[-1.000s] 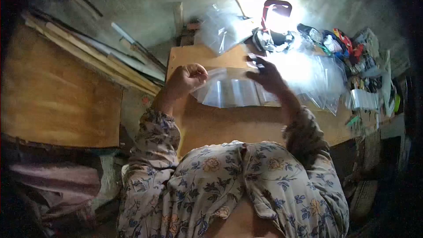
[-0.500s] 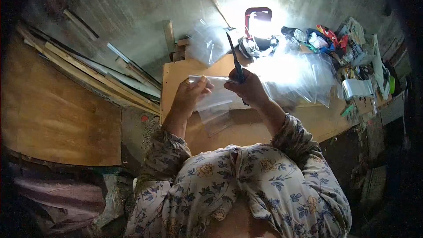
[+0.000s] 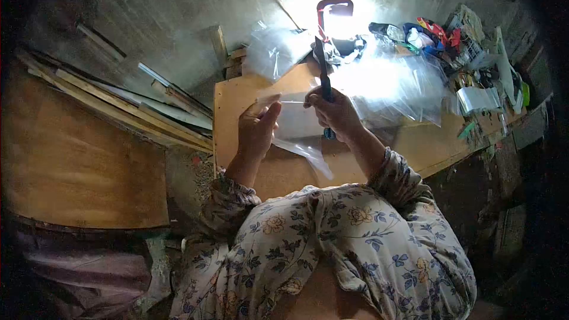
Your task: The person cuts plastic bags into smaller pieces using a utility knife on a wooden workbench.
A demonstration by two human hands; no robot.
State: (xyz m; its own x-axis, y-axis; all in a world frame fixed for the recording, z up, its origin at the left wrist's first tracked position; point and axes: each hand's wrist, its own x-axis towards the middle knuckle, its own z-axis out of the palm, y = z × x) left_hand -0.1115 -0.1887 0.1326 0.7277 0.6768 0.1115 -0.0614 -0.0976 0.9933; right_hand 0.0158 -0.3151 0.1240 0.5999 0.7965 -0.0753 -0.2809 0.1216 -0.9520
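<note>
My left hand (image 3: 257, 129) pinches one end of a clear plastic sheet or bag (image 3: 309, 153). A straight, taut edge of the plastic runs across to my right hand (image 3: 339, 112), whose thumb and finger are closed at its other end. The rest of the plastic hangs below, over the board. My right hand also grips a long, dark, knife-like tool (image 3: 323, 66). Its narrow end points up and away, and its handle end shows below my palm. The tool's exact kind is not clear.
A bright lamp (image 3: 335, 12) glares at the back of the wooden table (image 3: 237, 92). Clear plastic bags (image 3: 412, 98) lie to its right, another plastic bundle (image 3: 274, 53) to its left. Assorted clutter (image 3: 438, 35) fills the far right. Wooden strips (image 3: 118, 98) lean at left.
My left hand has turned, its thumb now up at the plastic's edge. The tool in my right hand has swung more upright. The hanging plastic has shifted right and folded narrower.
</note>
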